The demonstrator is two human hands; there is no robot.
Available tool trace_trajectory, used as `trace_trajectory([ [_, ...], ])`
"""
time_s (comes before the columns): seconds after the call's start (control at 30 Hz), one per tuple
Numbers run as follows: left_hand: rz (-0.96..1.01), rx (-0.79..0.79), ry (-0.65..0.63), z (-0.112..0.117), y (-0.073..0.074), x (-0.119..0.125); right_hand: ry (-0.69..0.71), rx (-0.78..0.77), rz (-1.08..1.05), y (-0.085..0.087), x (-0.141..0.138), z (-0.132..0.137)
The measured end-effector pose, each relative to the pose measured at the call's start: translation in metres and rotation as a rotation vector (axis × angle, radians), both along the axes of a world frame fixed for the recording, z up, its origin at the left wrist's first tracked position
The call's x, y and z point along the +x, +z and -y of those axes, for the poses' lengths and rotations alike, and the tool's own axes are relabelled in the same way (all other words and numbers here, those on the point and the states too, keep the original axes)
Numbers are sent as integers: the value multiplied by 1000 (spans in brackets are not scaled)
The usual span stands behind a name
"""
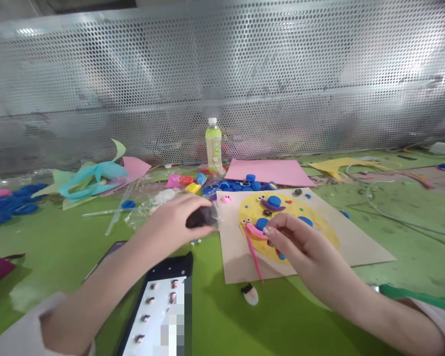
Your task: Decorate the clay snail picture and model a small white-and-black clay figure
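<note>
My left hand [178,220] is closed around a black lump of what looks like modelling clay [200,217], with clear plastic wrap at its edge. My right hand [300,242] hovers over the craft sheet [356,247], thumb and fingertips pinched together; what they hold, if anything, is too small to make out. On the sheet a yellow disc [328,237] carries blue bottle caps [274,201], small eyes and coloured bits. A thin pink tool [254,254] lies across the disc's left edge. Below the sheet sits a small white-and-black piece [250,294].
A phone [154,316] lies front left with small pictures on its screen. Behind stand a drink bottle [214,146], pink paper [270,170] and colourful packets [193,184]. Blue caps [20,198] and cut paper [92,180] are at left. A perforated metal panel [170,74] closes off the back.
</note>
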State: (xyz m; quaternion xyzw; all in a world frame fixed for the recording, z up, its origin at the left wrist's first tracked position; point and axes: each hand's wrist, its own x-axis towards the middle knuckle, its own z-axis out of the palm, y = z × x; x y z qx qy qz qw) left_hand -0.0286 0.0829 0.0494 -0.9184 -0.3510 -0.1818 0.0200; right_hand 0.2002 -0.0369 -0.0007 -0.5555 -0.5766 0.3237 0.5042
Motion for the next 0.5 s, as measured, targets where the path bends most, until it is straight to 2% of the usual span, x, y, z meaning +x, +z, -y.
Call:
trace_trajectory([
  [0.1, -34, 15, 103, -26, 3, -18, 66, -11, -43, -3, -1, 2],
  [0.23, -127, -51, 197, -52, 3, -39, 94, -34, -51, -5, 0, 4],
  [0.33, -195, -139, 231, -59, 0, -48, 98, -46, -54, -7, 2, 6],
  [0.5, -302, -292, 277, -54, -5, -48, 101, -33, 15, -8, 4, 8],
])
